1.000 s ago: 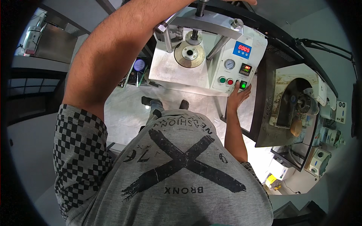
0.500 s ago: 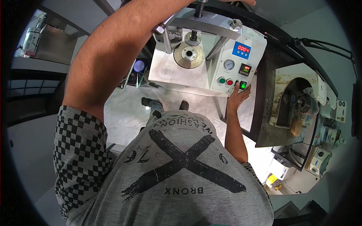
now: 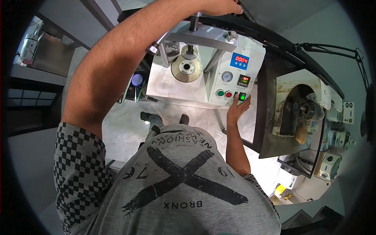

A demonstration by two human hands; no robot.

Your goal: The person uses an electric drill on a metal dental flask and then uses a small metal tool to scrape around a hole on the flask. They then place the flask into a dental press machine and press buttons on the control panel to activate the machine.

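Observation:
A white bench press (image 3: pixel 168 88) stands before me, with a metal crossbar (image 3: pixel 199 36) and a threaded spindle (image 3: pixel 194 22) above a round metal plate (image 3: pixel 176 71). My left arm reaches across its top left. My left hand (image 3: pixel 221 6) is beyond the spindle at the upper edge, fingers curled; what they hold is hidden. At the front panel's lower right corner, my right hand (image 3: pixel 236 111) has its thumb on a black switch (image 3: pixel 236 95) beside the green-lit rocker switch (image 3: pixel 243 97). Its other fingers lie spread along the panel's side. Near the thumb are a red button (image 3: pixel 228 94) and a green button (image 3: pixel 220 93).
Higher on the panel are a blue timer display (image 3: pixel 239 60), a dial gauge (image 3: pixel 227 76) and a small controller (image 3: pixel 243 80). To the right, a dark-framed workbench (image 3: pixel 266 133) carries a machine (image 3: pixel 311 109). A blue-lidded container (image 3: pixel 137 80) stands left of the press.
The view has shifted, putting the press lower and farther left in it. More of my left hand shows now. My right thumb stays at the switches.

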